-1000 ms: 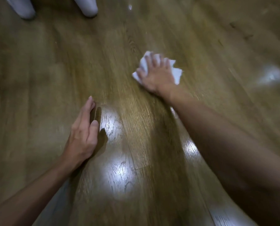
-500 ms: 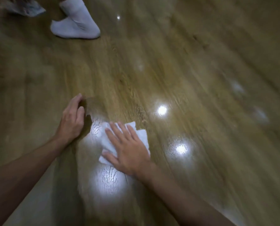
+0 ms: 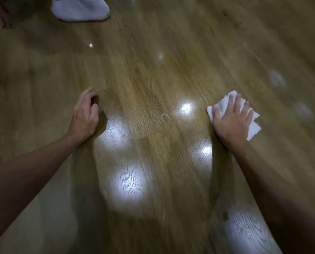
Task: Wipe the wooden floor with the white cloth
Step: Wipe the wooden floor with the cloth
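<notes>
now right hand flat on white cloth, wooden floor

Glossy grained wooden floor; soft matt white cloth, creased

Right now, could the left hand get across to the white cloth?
Probably yes: only bare wooden floor lies between the left hand and the white cloth, though the right hand covers most of it.
</notes>
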